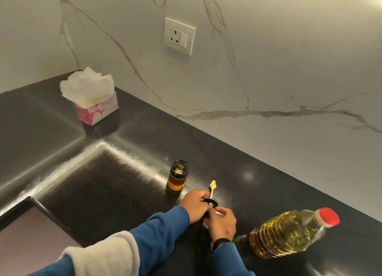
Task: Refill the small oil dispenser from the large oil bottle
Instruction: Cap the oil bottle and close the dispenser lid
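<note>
There is one view only, from a wide-angle camera on the person's head. It looks forward and down, tilted, at the dark table (132, 143) from near, and toward the marble wall (268, 69) behind the table.

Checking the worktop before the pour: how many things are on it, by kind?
Oil containers: 2, the small oil dispenser, open, and the large oil bottle, red cap on.
Dispenser tops: 1, the brush lid, held in both hands, left and right.
Tissue boxes: 1, the tissue box.
Total: 4.
</note>
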A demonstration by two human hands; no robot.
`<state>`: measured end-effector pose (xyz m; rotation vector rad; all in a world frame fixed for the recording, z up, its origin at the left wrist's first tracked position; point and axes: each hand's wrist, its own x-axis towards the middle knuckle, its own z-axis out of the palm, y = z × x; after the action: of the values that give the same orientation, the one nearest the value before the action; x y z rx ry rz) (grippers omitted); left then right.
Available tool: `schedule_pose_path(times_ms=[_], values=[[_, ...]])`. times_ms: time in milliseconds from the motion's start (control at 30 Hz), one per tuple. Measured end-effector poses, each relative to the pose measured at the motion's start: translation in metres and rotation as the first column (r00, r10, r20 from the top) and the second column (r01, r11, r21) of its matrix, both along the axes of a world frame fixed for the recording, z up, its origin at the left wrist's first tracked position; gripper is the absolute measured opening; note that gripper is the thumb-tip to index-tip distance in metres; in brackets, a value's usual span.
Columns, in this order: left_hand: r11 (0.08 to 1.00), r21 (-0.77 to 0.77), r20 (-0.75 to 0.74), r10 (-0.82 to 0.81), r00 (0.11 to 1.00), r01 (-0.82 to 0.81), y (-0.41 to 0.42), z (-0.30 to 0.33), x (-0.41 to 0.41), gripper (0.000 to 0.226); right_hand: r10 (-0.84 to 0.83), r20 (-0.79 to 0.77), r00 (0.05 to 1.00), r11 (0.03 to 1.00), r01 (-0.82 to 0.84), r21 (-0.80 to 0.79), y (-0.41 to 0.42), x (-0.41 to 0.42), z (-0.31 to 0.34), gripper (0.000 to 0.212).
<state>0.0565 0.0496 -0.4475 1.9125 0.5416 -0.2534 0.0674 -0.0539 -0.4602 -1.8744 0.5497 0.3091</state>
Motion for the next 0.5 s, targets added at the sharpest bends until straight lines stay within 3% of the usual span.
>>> schedule_pose_path(times_ms=[167,333,433,500], values=[[0.999,0.015,0.051,-0.037,0.998,0.036,0.006,0.004,0.001,0.036,-0.133,0.005,0.991,0.972,0.129,0.198,0.007,0.005,-0.007,0.02],[0.992,-0.064,0.259,-0.085,0.962,0.105,0.022,0.026,-0.023,0.037,-0.209,0.011,0.978,0.854,0.177,0.488,0.01,0.0,0.021,0.022],[0.98,-0.185,0.402,0.011,0.916,0.069,0.046,0.038,-0.039,0.031,-0.248,0.049,0.968,0.774,0.167,0.611,0.014,-0.004,0.04,0.028],[0.971,-0.236,0.481,0.157,0.862,-0.045,0.066,0.041,-0.044,0.024,-0.235,0.121,0.964,0.765,0.107,0.635,0.018,-0.002,0.056,0.027]])
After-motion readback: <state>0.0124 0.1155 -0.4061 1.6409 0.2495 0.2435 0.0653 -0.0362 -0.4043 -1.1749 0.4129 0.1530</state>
